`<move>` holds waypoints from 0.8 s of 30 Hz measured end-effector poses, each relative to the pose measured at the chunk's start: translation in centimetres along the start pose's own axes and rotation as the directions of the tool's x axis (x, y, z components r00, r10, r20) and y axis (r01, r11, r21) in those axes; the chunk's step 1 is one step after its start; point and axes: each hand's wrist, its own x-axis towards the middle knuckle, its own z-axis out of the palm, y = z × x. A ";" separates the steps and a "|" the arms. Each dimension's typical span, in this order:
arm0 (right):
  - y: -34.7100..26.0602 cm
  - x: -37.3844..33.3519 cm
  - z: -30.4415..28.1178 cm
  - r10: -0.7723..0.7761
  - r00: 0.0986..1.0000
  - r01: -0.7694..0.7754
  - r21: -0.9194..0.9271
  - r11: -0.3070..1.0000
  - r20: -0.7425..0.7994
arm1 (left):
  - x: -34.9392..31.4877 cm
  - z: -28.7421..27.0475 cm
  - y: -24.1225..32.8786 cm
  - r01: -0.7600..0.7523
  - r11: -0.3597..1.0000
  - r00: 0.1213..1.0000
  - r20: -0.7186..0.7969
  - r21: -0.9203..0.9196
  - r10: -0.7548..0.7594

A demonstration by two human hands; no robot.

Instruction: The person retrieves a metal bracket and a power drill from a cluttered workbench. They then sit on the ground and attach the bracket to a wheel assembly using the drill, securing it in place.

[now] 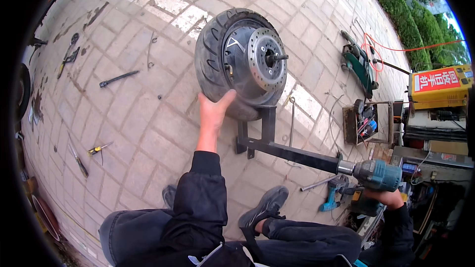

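Observation:
A hub motor wheel (240, 69) with a black tyre stands on the paving. A drilled brake disc (257, 71) and a threaded axle show on its side. At the lower left of the tyre my left hand (215, 109) grips the tread, its thumb spread; the other fingers are partly hidden. A black metal frame (297, 155) meets the bottom of the wheel and runs right as a long bar. My right hand (388, 198) is wrapped round the handle of a teal cordless impact wrench (378, 174). The wrench's silver socket (346, 167) sits at the bar's right end.
Left on the paving lie an extension bar (118, 79), pliers (68, 59) and screwdrivers (79, 162). A second teal cordless tool (334, 193) lies near my right leg. Further right are a toolbox (350, 126), a green floor jack (358, 69) and a yellow box (440, 89).

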 end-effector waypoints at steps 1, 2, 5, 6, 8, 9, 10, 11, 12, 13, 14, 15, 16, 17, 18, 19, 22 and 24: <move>0.0 0.0 0.2 0.010 1.000 -0.010 0.003 1.000 -0.005 | 0.2 0.0 -0.1 0.007 1.000 1.000 0.020 -0.002 -0.007; 0.4 0.1 0.4 -0.006 1.000 0.006 0.000 1.000 -0.011 | 0.2 0.0 -0.3 -0.007 1.000 1.000 0.019 0.003 0.007; 1.1 0.2 0.6 -0.040 0.999 0.040 -0.013 0.999 -0.016 | 0.4 0.1 -0.5 -0.053 0.998 0.999 0.006 0.017 0.053; 1.1 0.5 0.7 -0.042 0.999 0.042 -0.014 0.999 -0.008 | 0.3 0.2 -0.2 -0.071 0.997 0.997 -0.003 0.028 0.071; 1.4 0.9 0.8 -0.088 0.996 0.088 -0.041 0.995 0.001 | 0.3 0.4 0.0 -0.108 0.993 0.994 -0.023 0.047 0.109; 1.5 1.0 0.8 -0.130 0.992 0.130 -0.072 0.989 0.001 | 0.3 0.5 -0.1 -0.127 0.991 0.991 -0.033 0.049 0.129; 1.5 1.1 0.8 -0.172 0.985 0.171 -0.102 0.980 0.002 | 0.3 0.5 -0.2 -0.147 0.988 0.988 -0.043 0.051 0.149; 1.3 1.1 0.9 -0.186 0.983 0.184 -0.108 0.977 -0.001 | 0.4 0.6 -0.3 -0.157 0.986 0.986 -0.047 0.058 0.160; 1.1 1.2 1.0 -0.201 0.980 0.199 -0.112 0.974 -0.002 | 0.5 0.5 -0.4 -0.168 0.983 0.984 -0.051 0.068 0.172; 1.0 1.3 1.1 -0.215 0.977 0.213 -0.116 0.970 -0.004 | 0.5 0.5 -0.5 -0.179 0.981 0.981 -0.055 0.077 0.184; 1.1 1.4 1.2 -0.201 0.980 0.199 -0.122 0.972 -0.001 | 0.5 0.5 -0.7 -0.182 0.980 0.980 -0.061 0.077 0.187; 1.4 1.4 1.3 -0.185 0.983 0.184 -0.127 0.975 0.001 | 0.4 0.7 -0.7 -0.185 0.980 0.980 -0.066 0.078 0.190; 1.6 1.4 1.3 -0.169 0.986 0.168 -0.133 0.977 0.002 | 0.3 0.8 -0.7 -0.187 0.979 0.979 -0.069 0.078 0.192; 1.8 1.3 1.6 -0.148 0.989 0.147 -0.070 0.987 -0.011 | 0.3 0.9 -0.8 -0.198 0.978 0.977 -0.061 0.066 0.202; 1.7 1.1 1.9 -0.128 0.992 0.128 -0.009 0.992 -0.022 | 0.3 0.9 -0.6 -0.210 0.976 0.976 -0.055 0.053 0.213; 1.5 0.9 2.2 -0.107 0.994 0.108 0.053 0.993 -0.033 | 0.3 0.9 -0.5 -0.221 0.974 0.974 -0.049 0.040 0.223; 0.6 0.4 2.4 -0.010 0.999 0.019 0.314 0.949 -0.031 | 0.2 1.0 -0.4 -0.212 0.976 0.975 -0.057 0.051 0.214; 0.9 0.3 2.6 0.045 0.997 -0.024 0.301 0.953 -0.065 | -0.2 1.3 -0.3 -0.171 0.979 0.977 -0.111 0.107 0.183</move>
